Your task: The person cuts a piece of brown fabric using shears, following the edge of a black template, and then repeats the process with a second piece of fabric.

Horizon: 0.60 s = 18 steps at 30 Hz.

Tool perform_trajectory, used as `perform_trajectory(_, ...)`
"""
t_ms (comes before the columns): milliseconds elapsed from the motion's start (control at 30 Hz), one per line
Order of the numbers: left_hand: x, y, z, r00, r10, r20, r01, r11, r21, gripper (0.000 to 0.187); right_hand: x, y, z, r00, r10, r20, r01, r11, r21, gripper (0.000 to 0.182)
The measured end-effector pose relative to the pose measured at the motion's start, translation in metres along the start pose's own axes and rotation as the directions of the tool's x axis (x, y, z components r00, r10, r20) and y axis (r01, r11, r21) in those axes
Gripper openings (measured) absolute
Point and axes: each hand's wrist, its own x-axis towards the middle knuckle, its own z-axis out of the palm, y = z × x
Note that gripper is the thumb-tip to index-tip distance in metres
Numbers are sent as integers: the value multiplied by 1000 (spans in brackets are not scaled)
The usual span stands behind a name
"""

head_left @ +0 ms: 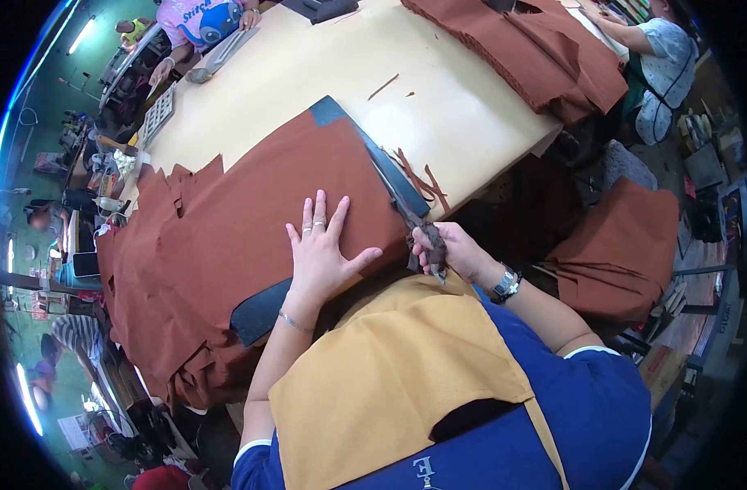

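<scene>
My left hand (pixel 323 251) is splayed flat, gripping nothing, on the large rust-brown leather-like sheet (pixel 284 180), which lies across the pale smooth tabletop (pixel 251 90). My right hand (pixel 465 253) grips the long metal scissors (pixel 406 211) by brown-wrapped handles, blades along the sheet's edge. Flat dark-teal board (pixel 263 312) shows past the sheet in 2 places.

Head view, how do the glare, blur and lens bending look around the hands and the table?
Head view: whitish glare on the table; head view: left hand, right hand and scissors fairly clear; head view: wide-angle bending, with dark rounded corners; head view: small background details at the left soft.
</scene>
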Motion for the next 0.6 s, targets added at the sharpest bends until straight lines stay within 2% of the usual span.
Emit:
perform_trajectory(133,-7,5,-3,1000,18,14,-18,1000,-7,97,4,-3,-2,1000,13,-3,-13,1000,-8,40)
perform_trajectory(333,-7,2,3,1000,21,-1,-21,1000,7,97,-5,-4,1,999,-36,12,36,999,-40,37)
perform_trajectory(600,-20,12,-2,998,48,40,-49,999,18,98,3,-3,-1,1000,5,-11,-4,998,67,37)
